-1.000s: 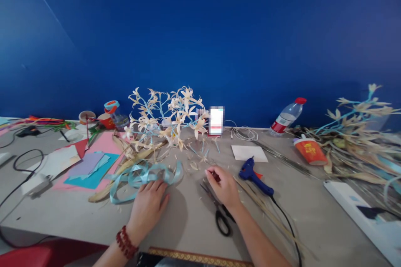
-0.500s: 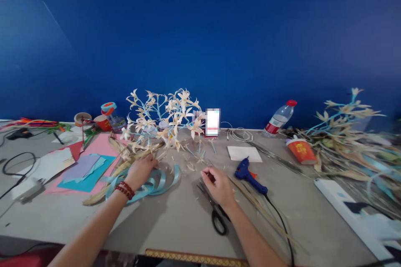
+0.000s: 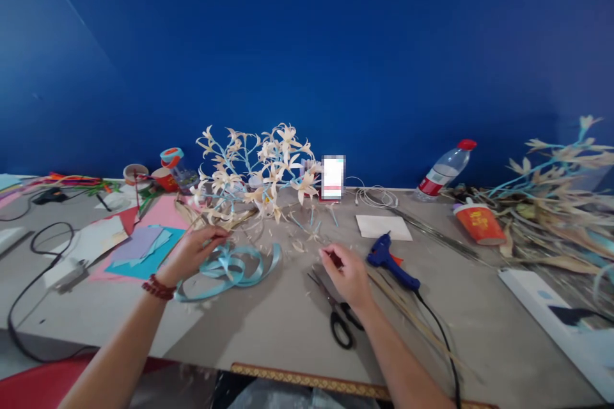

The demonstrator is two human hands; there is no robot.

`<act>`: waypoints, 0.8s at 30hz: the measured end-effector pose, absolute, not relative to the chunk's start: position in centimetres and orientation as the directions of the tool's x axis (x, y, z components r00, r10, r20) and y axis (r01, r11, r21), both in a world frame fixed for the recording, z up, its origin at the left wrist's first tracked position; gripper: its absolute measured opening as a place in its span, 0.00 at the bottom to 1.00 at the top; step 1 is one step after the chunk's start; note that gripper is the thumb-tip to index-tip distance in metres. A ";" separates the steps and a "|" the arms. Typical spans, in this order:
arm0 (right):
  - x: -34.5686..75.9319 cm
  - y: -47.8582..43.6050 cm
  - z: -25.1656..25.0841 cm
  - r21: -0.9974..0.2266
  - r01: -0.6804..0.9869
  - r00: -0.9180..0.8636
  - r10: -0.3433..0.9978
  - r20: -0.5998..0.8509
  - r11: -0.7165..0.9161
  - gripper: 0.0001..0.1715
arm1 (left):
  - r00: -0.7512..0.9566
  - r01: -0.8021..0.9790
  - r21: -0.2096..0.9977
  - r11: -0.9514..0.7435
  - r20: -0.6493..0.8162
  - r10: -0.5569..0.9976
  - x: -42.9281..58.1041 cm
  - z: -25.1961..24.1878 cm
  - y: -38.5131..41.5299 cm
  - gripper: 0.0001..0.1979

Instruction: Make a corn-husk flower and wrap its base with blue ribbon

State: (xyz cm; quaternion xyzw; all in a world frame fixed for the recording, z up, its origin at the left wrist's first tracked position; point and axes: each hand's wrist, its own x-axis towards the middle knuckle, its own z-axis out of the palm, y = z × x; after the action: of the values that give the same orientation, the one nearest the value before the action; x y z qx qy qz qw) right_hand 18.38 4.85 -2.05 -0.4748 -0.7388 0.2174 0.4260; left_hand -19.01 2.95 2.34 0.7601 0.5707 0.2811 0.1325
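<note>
My left hand (image 3: 194, 252) is at the left end of a loosely looped light blue ribbon (image 3: 252, 280), with its fingertips drawn together; anything between them is too small to make out. Just past those fingertips lie strips of dried husk (image 3: 242, 218). Behind stands a spray of cream flowers (image 3: 273, 172) on pale blue stems. My right hand (image 3: 349, 276) is curled closed above the table, thumb against forefinger, its contents hidden. Partly below it lie black-handled scissors (image 3: 341, 331). A blue glue gun (image 3: 391, 262) rests to its right.
Coloured paper sheets (image 3: 137, 252) spread at left. Along the back are a blurred phone screen (image 3: 332, 177), a white cable (image 3: 377, 197) and a tilted bottle (image 3: 444, 172). An orange-red cup (image 3: 480, 223), more flowers and a white power strip (image 3: 542, 313) occupy the right.
My left hand has drawn back leftwards, off the middle of the blue ribbon. My right hand keeps its curled pose by the scissors. The view has shifted slightly.
</note>
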 end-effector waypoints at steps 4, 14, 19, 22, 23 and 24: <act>18.4 4.8 -2.0 -0.729 0.520 -0.186 0.892 0.413 0.446 0.15 | -0.089 0.630 0.751 -0.198 0.324 0.942 -19.3 3.1 0.2 0.12; 17.9 4.2 -1.5 -0.726 0.470 -0.358 0.860 0.363 0.502 0.12 | -0.250 0.861 0.459 -0.219 0.757 0.603 -12.9 0.4 -8.1 0.13; 17.2 3.7 -0.5 -0.653 0.433 -0.616 0.733 0.288 0.621 0.08 | -0.029 0.860 0.427 -0.281 0.589 0.808 -12.4 -2.2 -6.6 0.19; 17.1 3.7 -0.6 -0.637 0.451 -0.630 0.729 0.269 0.625 0.07 | 0.022 0.853 0.439 -0.283 0.511 0.859 -13.9 -2.5 -5.2 0.22; 17.1 3.7 -0.7 -0.639 0.457 -0.625 0.735 0.265 0.619 0.07 | -0.008 0.870 0.423 -0.252 0.524 0.852 -14.5 -2.5 -4.9 0.21; 17.1 3.7 -0.8 -0.640 0.462 -0.619 0.740 0.263 0.614 0.06 | -0.037 0.893 0.395 -0.217 0.543 0.839 -15.0 -2.6 -4.7 0.18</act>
State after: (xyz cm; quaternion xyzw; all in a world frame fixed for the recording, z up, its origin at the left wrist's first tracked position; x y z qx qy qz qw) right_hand 17.08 3.74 -0.85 -0.3497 -0.8594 0.2661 0.2615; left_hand -15.04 -4.72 -2.60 0.6930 0.6245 0.3582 -0.0376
